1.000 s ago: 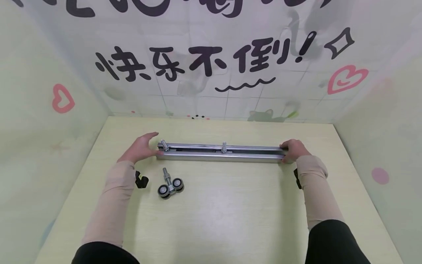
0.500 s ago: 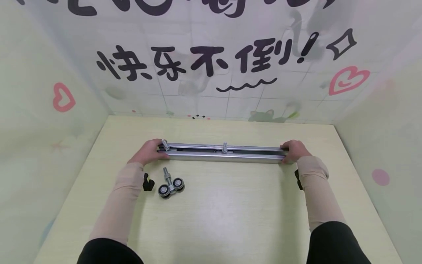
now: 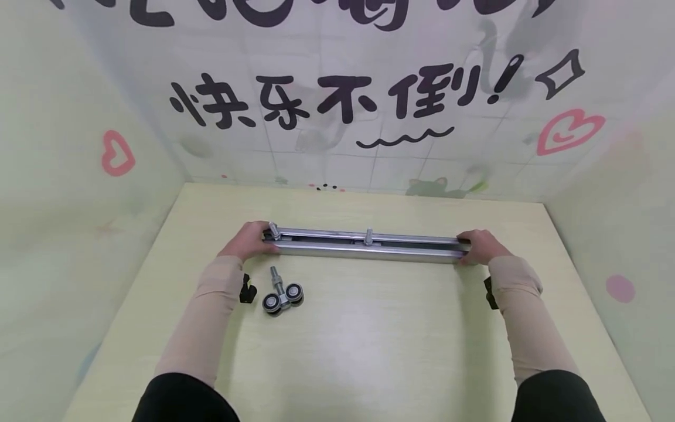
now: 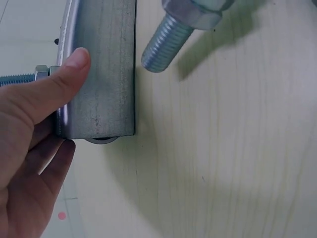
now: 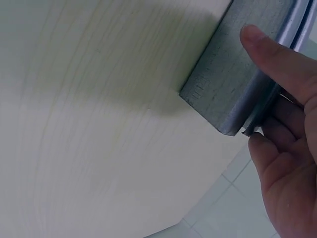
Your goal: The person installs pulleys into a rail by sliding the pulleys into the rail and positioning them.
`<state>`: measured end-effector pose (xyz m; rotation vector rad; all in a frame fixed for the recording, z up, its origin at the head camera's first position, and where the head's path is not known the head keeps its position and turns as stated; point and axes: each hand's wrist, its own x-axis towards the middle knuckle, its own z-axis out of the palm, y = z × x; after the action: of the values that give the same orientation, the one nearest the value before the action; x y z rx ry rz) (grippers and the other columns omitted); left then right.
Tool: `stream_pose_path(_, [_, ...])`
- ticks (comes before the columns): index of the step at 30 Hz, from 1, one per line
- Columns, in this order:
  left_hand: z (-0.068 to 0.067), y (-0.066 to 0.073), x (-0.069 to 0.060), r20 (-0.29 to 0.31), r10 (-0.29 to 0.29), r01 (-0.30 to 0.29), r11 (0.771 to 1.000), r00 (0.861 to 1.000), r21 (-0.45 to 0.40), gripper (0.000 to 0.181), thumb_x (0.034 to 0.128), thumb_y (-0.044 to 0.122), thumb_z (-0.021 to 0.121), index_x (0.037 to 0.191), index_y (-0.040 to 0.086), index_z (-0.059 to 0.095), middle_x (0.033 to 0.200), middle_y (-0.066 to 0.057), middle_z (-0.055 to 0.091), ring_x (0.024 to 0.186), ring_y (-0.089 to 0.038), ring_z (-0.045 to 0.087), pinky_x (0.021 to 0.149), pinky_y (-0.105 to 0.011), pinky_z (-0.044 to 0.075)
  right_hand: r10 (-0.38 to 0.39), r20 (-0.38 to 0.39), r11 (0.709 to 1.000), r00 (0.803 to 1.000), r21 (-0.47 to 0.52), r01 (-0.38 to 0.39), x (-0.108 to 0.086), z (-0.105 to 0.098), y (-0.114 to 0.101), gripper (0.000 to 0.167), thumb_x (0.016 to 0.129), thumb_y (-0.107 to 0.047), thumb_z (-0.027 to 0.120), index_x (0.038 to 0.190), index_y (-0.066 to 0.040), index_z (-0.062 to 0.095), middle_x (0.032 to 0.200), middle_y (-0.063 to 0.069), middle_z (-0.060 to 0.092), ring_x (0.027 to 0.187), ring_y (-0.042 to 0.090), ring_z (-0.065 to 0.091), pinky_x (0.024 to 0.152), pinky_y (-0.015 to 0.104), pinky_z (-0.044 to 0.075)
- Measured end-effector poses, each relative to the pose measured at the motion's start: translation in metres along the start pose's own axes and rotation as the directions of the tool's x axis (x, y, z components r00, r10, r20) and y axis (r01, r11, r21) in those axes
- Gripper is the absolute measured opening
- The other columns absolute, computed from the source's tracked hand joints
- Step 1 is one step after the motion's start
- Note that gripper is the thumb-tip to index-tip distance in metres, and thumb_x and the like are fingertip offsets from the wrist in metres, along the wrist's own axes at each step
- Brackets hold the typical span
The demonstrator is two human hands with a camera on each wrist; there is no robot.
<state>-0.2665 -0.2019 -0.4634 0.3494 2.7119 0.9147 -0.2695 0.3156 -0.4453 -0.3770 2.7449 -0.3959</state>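
Note:
A silver metal channel rail [image 3: 327, 250] lies crosswise on the table, slot upward. Two threaded bolts stand out of the slot: one [image 3: 274, 230] at the left end, tilted, and one [image 3: 368, 237] near the middle. My left hand [image 3: 246, 240] grips the left end, thumb on the front face, fingers behind. A dark roller edge [image 4: 101, 141] peeks out under that end in the left wrist view. The right end is held by my right hand [image 3: 482, 247], thumb in front. Nearer to me, a loose roller trolley [image 3: 283, 299] with wheels and a threaded bolt rests apart from both hands.
The pale wooden table [image 3: 369, 340] meets a printed sheet [image 3: 316, 164] at its far edge. More printed sheeting [image 3: 68, 246] rises on the left, and also along the right side.
My left hand has moved right and its fingers have closed round the rail's left end. My right hand keeps its hold. The head view has shifted slightly; the trolley stays put.

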Motion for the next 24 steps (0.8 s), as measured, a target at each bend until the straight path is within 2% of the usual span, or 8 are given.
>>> stream_pose_path(3, [0.001,0.000,0.001,0.004,-0.004,0.004,1.000,1.000,0.013,0.040,0.0687,0.013,0.077,0.099,-0.005,0.059,0.094,-0.017,0.063,0.086,-0.029,0.058,0.085,-0.043,0.046,0.008,0.048,1.000,0.999,-0.006,-0.007,-0.002,-0.005,-0.005,0.075,0.068,-0.021,0.077,0.126,0.013,0.043,0.121,0.035,0.047,0.107,0.047,0.047,0.090,0.053,0.040])
stream_pose_path(5, [0.001,0.001,0.002,0.006,-0.014,0.014,1.000,1.000,0.016,0.041,0.0685,0.014,0.078,0.099,-0.005,0.059,0.093,-0.017,0.063,0.085,-0.028,0.058,0.084,-0.042,0.047,0.000,0.050,1.000,0.999,0.001,0.000,-0.003,-0.009,-0.010,0.076,0.073,-0.023,0.074,0.129,0.013,0.039,0.125,0.036,0.043,0.113,0.050,0.041,0.093,0.055,0.037])
stream_pose_path(7, [0.001,0.001,0.002,0.009,-0.022,0.022,1.000,1.000,0.017,0.042,0.0688,0.015,0.078,0.101,-0.005,0.059,0.094,-0.017,0.063,0.085,-0.028,0.057,0.085,-0.042,0.046,-0.036,0.015,0.999,0.999,0.008,0.036,-0.003,-0.014,-0.019,0.071,0.078,-0.023,0.069,0.130,0.013,0.037,0.126,0.036,0.042,0.114,0.050,0.039,0.095,0.056,0.035])
stream_pose_path(10, [0.000,0.002,0.002,0.007,-0.031,0.031,0.999,0.999,0.012,0.043,0.0683,0.014,0.078,0.102,-0.005,0.059,0.095,-0.017,0.063,0.086,-0.028,0.057,0.085,-0.042,0.046,-0.125,-0.080,0.992,0.989,0.015,0.126,0.000,-0.021,-0.038,0.059,0.083,-0.019,0.064,0.126,0.013,0.043,0.122,0.034,0.047,0.107,0.045,0.050,0.094,0.054,0.038])
stream_pose_path(13, [0.000,0.002,0.002,0.006,-0.027,0.027,1.000,1.000,0.009,0.045,0.0681,0.013,0.078,0.103,-0.007,0.058,0.097,-0.019,0.063,0.087,-0.029,0.057,0.086,-0.043,0.046,-0.220,-0.177,0.975,0.959,0.005,0.224,0.003,-0.027,-0.067,0.048,0.084,-0.016,0.063,0.121,0.012,0.050,0.117,0.031,0.053,0.100,0.040,0.056,0.091,0.052,0.041])
stream_pose_path(16, [0.000,0.002,0.001,0.008,-0.033,0.033,0.999,0.999,0.007,0.046,0.0677,0.013,0.078,0.104,-0.007,0.058,0.098,-0.019,0.063,0.089,-0.030,0.057,0.087,-0.043,0.045,-0.311,-0.228,0.948,0.922,-0.002,0.319,0.006,-0.032,-0.102,0.041,0.084,-0.016,0.063,0.115,0.010,0.056,0.113,0.026,0.058,0.102,0.037,0.058,0.090,0.048,0.044])
stream_pose_path(19, [0.000,0.001,0.001,0.009,-0.037,0.037,0.999,0.999,0.009,0.047,0.0682,0.014,0.078,0.106,-0.007,0.058,0.099,-0.020,0.063,0.090,-0.030,0.057,0.088,-0.044,0.045,-0.406,-0.224,0.909,0.886,0.002,0.417,0.009,-0.033,-0.141,0.038,0.083,-0.016,0.064,0.112,0.008,0.059,0.110,0.022,0.061,0.103,0.034,0.058,0.090,0.045,0.045])
stream_pose_path(24, [0.000,0.002,-0.002,0.003,-0.057,0.057,0.998,0.998,0.006,0.050,0.0685,0.013,0.078,0.109,-0.007,0.057,0.103,-0.021,0.062,0.094,-0.031,0.057,0.091,-0.044,0.044,-0.544,-0.130,0.832,0.829,0.043,0.553,0.017,-0.022,-0.201,0.035,0.085,-0.018,0.062,0.110,0.005,0.061,0.108,0.018,0.064,0.098,0.027,0.062,0.088,0.039,0.048])
